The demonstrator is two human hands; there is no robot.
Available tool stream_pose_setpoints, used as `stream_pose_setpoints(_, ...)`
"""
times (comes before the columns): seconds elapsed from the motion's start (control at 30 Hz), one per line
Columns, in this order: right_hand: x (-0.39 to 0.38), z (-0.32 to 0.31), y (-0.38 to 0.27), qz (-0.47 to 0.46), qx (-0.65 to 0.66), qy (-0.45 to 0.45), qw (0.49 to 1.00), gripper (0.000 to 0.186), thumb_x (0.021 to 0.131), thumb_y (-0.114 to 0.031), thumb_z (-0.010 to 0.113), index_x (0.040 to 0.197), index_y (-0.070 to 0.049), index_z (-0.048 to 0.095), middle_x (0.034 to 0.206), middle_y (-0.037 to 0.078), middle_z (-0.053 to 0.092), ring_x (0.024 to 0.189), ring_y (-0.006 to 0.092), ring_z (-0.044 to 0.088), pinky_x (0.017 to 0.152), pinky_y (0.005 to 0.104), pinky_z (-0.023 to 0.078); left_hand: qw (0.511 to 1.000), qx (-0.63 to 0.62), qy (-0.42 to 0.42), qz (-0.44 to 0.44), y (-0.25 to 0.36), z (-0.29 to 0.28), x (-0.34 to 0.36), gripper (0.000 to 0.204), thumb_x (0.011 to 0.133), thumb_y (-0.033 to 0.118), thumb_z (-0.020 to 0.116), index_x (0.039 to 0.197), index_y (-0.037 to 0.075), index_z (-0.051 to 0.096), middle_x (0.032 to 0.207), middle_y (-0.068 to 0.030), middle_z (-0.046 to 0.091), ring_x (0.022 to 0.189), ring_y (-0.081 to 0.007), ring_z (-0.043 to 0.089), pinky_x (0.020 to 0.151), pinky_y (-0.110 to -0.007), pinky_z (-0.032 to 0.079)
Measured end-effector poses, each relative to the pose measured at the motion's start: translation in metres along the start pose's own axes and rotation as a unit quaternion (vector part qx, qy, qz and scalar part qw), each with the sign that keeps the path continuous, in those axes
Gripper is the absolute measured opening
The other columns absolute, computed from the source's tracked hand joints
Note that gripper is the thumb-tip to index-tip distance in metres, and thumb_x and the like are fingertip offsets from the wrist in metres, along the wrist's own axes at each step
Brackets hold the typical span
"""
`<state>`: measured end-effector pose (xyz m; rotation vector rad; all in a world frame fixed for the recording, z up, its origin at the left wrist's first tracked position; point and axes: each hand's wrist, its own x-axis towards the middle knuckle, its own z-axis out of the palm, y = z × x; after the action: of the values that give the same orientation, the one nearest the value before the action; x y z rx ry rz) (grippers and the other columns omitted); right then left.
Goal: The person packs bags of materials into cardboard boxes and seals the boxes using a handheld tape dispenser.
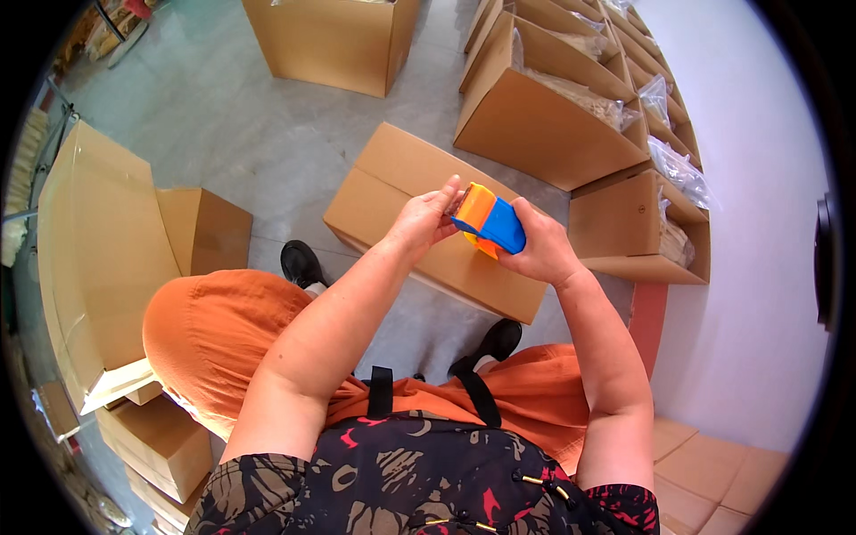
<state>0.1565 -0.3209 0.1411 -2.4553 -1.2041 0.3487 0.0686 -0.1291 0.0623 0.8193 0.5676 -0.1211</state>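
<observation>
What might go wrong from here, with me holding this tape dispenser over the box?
Your left hand is right by the orange front of the tape dispenser; if a cutting edge sits there, which I can't make out, a finger could get nicked.
Only your right hand clearly grips it, so a slip might drop it on the box.
Your right shoe is close to the box and might nudge it.

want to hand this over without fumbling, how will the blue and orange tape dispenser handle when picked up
The tape dispenser is probably stiff, as its body shows crisp, plastic-looking edges. It may be fairly light, being compact enough for the right hand to grip at one end. Its smooth-looking blue casing could feel slightly slippery.
</observation>
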Motion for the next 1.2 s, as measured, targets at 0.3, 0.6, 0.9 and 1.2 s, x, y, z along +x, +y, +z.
stream_pose_setpoints(0.3,0.000,0.004,0.000,-0.054,0.041,0.045,0.997,0.074,0.070,-0.030,0.084,0.135,-0.019,0.052,0.109,0.016,0.070,0.101,0.0367,0.068,0.084,0.0416,0.055,0.993,0.082,0.029,0.083,0.002,-0.012,0.008,0.027,0.098,0.034,0.067,0.105,0.009,0.073,0.095,0.0003,0.070,0.088,-0.0094,0.067,0.082,-0.029,0.056)
stream_pose_setpoints(0.6,0.024,-0.004,-0.009,-0.052,0.046,-0.011,0.998,0.079,0.072,-0.043,0.084,0.144,-0.030,0.054,0.101,0.013,0.071,0.092,0.0320,0.070,0.082,0.0396,0.056,0.927,0.213,0.253,0.179,0.118,-0.244,0.024,0.023,0.093,0.031,0.072,0.097,0.009,0.073,0.076,0.0041,0.063,0.061,-0.0041,0.050,0.055,-0.021,0.041)
stream_pose_setpoints(0.9,0.063,-0.003,-0.040,-0.009,-0.042,-0.115,0.992,0.071,0.077,-0.051,0.078,0.142,-0.030,0.057,0.101,0.018,0.073,0.091,0.0331,0.071,0.084,0.0402,0.055,0.865,0.301,0.365,0.166,0.131,-0.301,0.049,0.023,0.093,0.031,0.068,0.090,0.011,0.077,0.077,0.0016,0.068,0.069,-0.0074,0.057,0.062,-0.027,0.046)
stream_pose_setpoints(1.2,0.096,0.006,-0.073,0.073,-0.161,-0.224,0.958,0.069,0.078,-0.054,0.072,0.141,-0.031,0.058,0.100,0.018,0.072,0.097,0.0323,0.070,0.090,0.0412,0.053,0.836,0.394,0.373,0.081,0.023,-0.326,0.129,0.026,0.091,0.035,0.069,0.091,0.010,0.077,0.080,-0.0047,0.073,0.070,-0.0157,0.064,0.068,-0.034,0.050)
